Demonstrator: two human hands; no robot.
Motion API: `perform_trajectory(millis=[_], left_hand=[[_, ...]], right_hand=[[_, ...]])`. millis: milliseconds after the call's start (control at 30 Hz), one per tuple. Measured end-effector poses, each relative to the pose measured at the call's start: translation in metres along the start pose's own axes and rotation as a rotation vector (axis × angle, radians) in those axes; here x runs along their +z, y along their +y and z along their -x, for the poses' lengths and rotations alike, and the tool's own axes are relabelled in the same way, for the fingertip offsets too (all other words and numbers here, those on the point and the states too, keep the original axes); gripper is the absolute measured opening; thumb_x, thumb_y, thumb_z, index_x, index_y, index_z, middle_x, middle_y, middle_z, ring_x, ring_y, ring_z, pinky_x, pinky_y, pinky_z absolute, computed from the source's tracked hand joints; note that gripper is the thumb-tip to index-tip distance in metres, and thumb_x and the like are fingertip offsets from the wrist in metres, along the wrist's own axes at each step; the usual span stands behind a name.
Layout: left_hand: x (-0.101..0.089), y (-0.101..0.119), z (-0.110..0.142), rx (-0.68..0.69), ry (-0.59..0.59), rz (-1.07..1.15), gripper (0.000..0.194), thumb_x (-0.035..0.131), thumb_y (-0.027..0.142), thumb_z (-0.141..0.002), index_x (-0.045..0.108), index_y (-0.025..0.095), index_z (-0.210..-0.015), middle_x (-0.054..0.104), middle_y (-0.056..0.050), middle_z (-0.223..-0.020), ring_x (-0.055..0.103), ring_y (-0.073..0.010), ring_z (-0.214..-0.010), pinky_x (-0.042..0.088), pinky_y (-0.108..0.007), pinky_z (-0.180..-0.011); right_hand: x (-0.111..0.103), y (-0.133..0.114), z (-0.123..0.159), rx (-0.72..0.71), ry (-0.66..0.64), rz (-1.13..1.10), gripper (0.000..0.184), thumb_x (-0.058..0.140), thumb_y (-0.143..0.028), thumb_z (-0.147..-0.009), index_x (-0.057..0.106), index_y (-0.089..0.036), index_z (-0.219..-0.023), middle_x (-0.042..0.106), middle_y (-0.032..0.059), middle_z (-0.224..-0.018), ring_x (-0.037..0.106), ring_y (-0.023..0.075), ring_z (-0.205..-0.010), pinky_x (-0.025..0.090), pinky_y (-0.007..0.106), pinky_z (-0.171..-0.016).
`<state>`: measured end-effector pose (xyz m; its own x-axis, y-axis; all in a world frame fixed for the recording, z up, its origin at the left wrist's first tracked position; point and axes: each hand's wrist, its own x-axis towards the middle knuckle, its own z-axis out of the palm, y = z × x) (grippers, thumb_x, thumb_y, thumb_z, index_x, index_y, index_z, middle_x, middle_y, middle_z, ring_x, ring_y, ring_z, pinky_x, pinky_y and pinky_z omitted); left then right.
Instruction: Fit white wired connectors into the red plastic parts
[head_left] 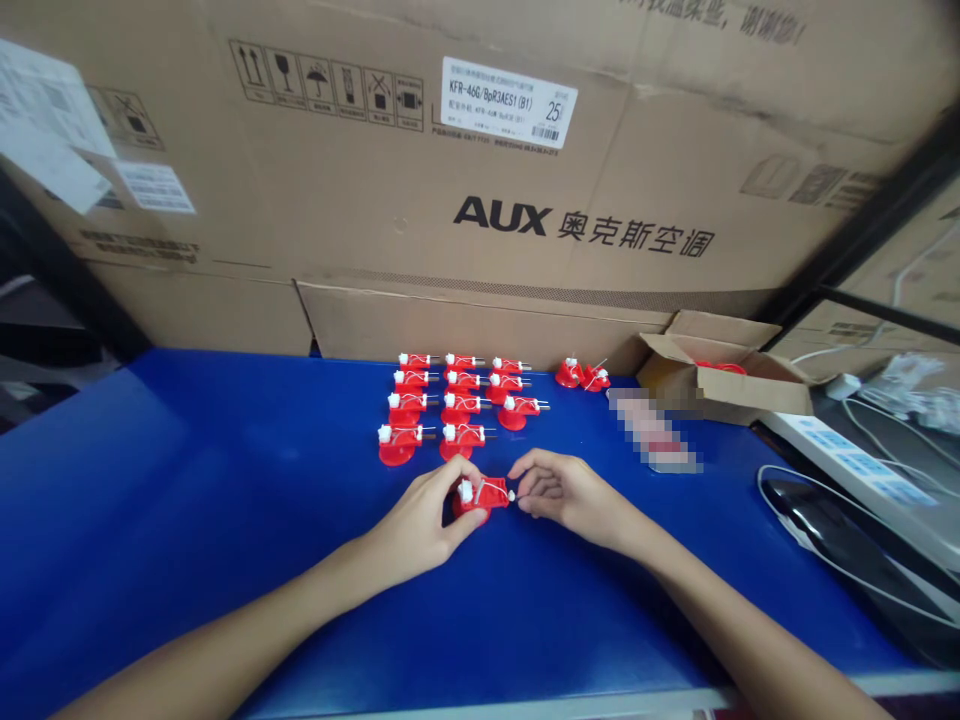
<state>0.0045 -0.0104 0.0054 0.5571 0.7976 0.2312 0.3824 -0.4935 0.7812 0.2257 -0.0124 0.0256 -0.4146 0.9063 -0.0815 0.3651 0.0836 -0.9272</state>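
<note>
Blue tabletop (172,480), backed by an AUX air-conditioner carton (352,190). Item one: left hand (416,520), fingers curled and thumb on top, gripping a red moulded plastic part (476,497) by its white-capped end. Item two: right hand (566,495), thumb and fingertips pressed together in a pinch at the part's far tip, beside a thin white wire (491,487) looped over the body. The part sits between the hands, toward the middle of the tabletop's front half. It looks light and stiff (best held by the red body, since the wire looks the fragile bit). Farther out, toward the back edge: rows of matching red parts (442,400), white-capped and pin-tipped. Toward the back-right corner: two more red parts (581,375), an open cardboard box (739,398) and a pixelated item (652,430), too blurred to name. Past the right edge: a white power strip (847,460) and a black object (832,520) with a white cable.
</note>
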Motion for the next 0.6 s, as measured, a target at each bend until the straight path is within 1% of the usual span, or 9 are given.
perform_trajectory(millis=[100, 200, 300, 467, 600], left_hand=[[-0.0004, -0.0002, 0.0000, 0.022, 0.018, -0.023, 0.022, 0.057, 0.021, -0.080, 0.050, 0.018, -0.101, 0.062, -0.003, -0.093, 0.060, -0.0171, -0.083, 0.049, -0.033, -0.078], [0.0003, -0.0019, -0.0004, 0.035, 0.049, -0.045, 0.027, 0.060, 0.026, -0.079, 0.051, 0.020, -0.104, 0.062, -0.004, -0.099, 0.061, -0.0191, -0.090, 0.048, -0.035, -0.081], [0.0017, -0.0039, -0.0013, 0.034, 0.063, -0.066, 0.028, 0.061, 0.027, -0.079, 0.053, 0.021, -0.105, 0.064, -0.004, -0.102, 0.061, -0.0201, -0.093, 0.048, -0.036, -0.083], [0.0017, -0.0030, -0.0026, 0.022, 0.077, -0.090, 0.030, 0.063, 0.027, -0.077, 0.055, 0.019, -0.105, 0.065, -0.005, -0.103, 0.062, -0.0206, -0.094, 0.048, -0.036, -0.084], [-0.0003, -0.0001, -0.0035, 0.025, 0.057, -0.082, 0.027, 0.063, 0.026, -0.078, 0.058, 0.020, -0.103, 0.065, -0.004, -0.102, 0.062, -0.0197, -0.093, 0.048, -0.034, -0.083]], right_hand=[[-0.0004, -0.0034, 0.0002, 0.010, 0.035, 0.018, 0.016, 0.064, -0.022, -0.074, 0.057, -0.015, -0.088, 0.061, 0.0017, -0.074, 0.058, 0.0110, -0.062, 0.049, 0.026, -0.060], [0.0012, -0.0061, 0.0007, -0.031, 0.043, 0.055, 0.014, 0.064, -0.027, -0.076, 0.060, -0.015, -0.083, 0.063, 0.0027, -0.076, 0.059, 0.0120, -0.065, 0.049, 0.026, -0.062], [0.0035, -0.0063, 0.0010, -0.074, 0.040, 0.083, 0.014, 0.063, -0.029, -0.078, 0.063, -0.016, -0.082, 0.065, 0.0027, -0.076, 0.059, 0.0125, -0.066, 0.049, 0.027, -0.063], [0.0048, -0.0052, 0.0005, -0.135, 0.069, 0.163, 0.011, 0.061, -0.026, -0.080, 0.066, -0.016, -0.082, 0.067, 0.0031, -0.077, 0.060, 0.0132, -0.067, 0.049, 0.028, -0.064], [0.0041, -0.0070, 0.0005, -0.198, 0.077, 0.245, 0.010, 0.059, -0.023, -0.081, 0.067, -0.018, -0.083, 0.068, 0.0038, -0.080, 0.061, 0.0140, -0.068, 0.050, 0.028, -0.065]])
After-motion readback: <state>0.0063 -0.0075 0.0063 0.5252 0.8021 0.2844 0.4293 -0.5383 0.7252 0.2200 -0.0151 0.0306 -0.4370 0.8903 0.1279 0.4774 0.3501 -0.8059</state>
